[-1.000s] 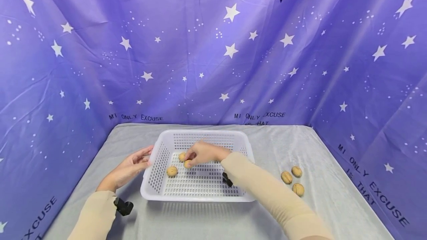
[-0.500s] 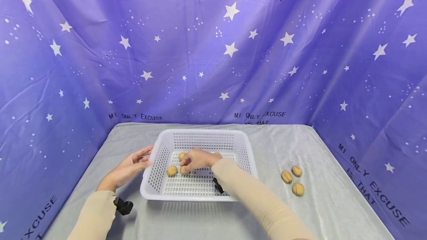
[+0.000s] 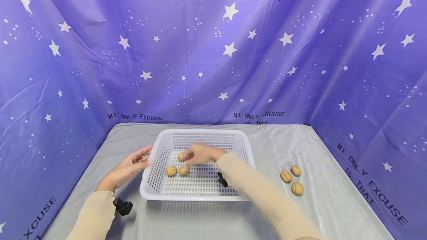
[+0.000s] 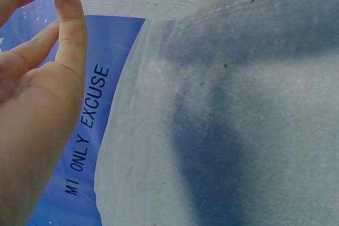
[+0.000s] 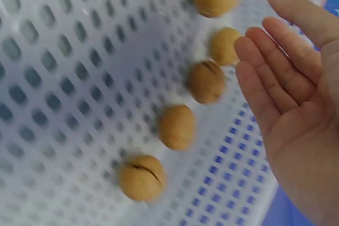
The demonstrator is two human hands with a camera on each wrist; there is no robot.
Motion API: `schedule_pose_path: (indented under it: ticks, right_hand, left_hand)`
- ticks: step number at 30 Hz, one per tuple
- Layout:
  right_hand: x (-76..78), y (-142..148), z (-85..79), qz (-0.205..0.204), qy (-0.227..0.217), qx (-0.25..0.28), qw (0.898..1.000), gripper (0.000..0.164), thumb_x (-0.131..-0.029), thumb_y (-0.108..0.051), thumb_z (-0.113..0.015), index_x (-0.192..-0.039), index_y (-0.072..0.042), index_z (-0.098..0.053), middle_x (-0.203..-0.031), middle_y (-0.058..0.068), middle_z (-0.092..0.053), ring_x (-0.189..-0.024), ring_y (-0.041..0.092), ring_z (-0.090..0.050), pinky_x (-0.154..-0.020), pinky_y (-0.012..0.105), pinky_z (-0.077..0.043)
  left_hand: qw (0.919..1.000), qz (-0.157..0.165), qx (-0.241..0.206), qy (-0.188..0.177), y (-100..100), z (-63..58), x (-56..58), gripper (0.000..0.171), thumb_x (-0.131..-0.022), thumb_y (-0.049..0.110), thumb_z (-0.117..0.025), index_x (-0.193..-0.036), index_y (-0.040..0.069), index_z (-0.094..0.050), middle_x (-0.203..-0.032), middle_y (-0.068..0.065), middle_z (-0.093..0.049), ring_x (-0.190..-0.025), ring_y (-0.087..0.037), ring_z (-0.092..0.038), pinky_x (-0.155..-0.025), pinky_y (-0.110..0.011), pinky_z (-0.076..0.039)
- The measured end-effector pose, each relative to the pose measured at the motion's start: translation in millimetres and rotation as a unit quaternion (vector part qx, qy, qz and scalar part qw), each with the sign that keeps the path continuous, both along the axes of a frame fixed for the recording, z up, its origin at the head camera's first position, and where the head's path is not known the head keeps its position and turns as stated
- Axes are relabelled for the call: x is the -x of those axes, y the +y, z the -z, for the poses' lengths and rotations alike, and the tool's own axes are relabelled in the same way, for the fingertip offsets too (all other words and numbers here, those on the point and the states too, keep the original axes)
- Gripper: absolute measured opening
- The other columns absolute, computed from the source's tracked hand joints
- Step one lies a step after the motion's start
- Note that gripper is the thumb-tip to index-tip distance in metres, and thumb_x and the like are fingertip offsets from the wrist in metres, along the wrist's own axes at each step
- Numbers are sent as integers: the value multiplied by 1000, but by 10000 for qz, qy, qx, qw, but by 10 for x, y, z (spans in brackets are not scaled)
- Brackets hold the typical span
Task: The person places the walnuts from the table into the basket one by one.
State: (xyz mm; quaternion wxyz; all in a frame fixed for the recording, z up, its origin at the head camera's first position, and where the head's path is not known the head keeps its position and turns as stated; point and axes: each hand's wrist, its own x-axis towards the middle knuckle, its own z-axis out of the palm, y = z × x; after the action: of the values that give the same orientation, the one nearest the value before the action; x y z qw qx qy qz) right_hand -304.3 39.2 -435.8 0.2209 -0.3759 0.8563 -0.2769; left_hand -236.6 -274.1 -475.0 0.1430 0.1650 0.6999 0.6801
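Observation:
A white perforated plastic basket (image 3: 200, 197) sits on the table. At its left end my left hand (image 3: 125, 171) pinches the rim between thumb and finger, as the left wrist view shows with the thumb (image 4: 70, 25) on the edge. Inside the basket my right hand (image 3: 201, 153) hovers over the walnuts, its fingers (image 5: 270, 72) spread with nothing between them. Just below its fingertips lies one walnut (image 3: 183, 170), beside another walnut (image 3: 171, 171). A walnut (image 3: 181, 156) behind is partly hidden by the hand. The right wrist view shows several walnuts, one with a dark crack (image 5: 142, 178).
On the table right of the basket lie three loose walnuts (image 3: 295, 170) in a small cluster. A pale grey cloth (image 3: 133, 136) covers the table. Purple star-printed curtains (image 3: 186, 55) hang behind it and at both sides.
My right hand carried a walnut left and toward me, set it down beside another walnut, then let go and drew back slightly. My left hand stayed at the rim.

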Motion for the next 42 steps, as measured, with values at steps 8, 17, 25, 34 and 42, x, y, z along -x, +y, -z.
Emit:
schedule_pose_path:
  ticks: [8, 17, 25, 34, 42]
  right_hand:
    - [-22, 222, -343, -264, 165, -121, 9994, 40, -90, -24, -77, -125, -7, -69, -114, 2, -71, -98, 3, -63, -89, 21, -50]
    - [-137, 721, -544, -201, 337, -92, 9992, 39, -90, -27, -76, -124, -9, -69, -118, 3, -70, -100, 8, -65, -88, 26, -53]
    - [-174, 1466, -641, 426, 593, 234, 9971, 40, -90, -25, -75, -124, -5, -69, -118, 3, -70, -105, 17, -65, -96, 34, -51]
    - [-275, 2207, -591, 1073, 658, 634, 9900, 40, -92, -21, -74, -124, 2, -67, -118, 15, -69, -105, 25, -67, -92, 37, -54]
    - [-438, 2687, -424, 1340, 760, 407, 9872, 36, -95, -20, -71, -124, 0, -68, -118, 13, -70, -106, 28, -67, -88, 34, -55]
  left_hand:
    - [10000, -21, 57, 20, -7, -6, -17, 70, -98, -2, -57, -157, -5, -18, -150, -27, -33, -118, -15, -58, -98, -24, -47]
    - [10000, -61, 18, 32, -8, 22, -3, 71, -98, -2, -58, -157, -5, -19, -146, -18, -40, -117, -17, -58, -98, -25, -47]
    - [9999, 18, -97, 50, -15, 30, 6, 70, -98, -4, -56, -156, -7, -16, -141, -9, -44, -116, -15, -59, -98, -25, -48]
    - [10000, -13, -25, 18, -11, 10, -7, 71, -98, -2, -57, -157, -6, -17, -145, -16, -39, -117, -16, -58, -99, -25, -47]
    - [10000, -3, -85, 36, -12, 24, -5, 70, -99, -4, -56, -157, -6, -17, -145, -16, -39, -118, -15, -58, -98, -24, -47]
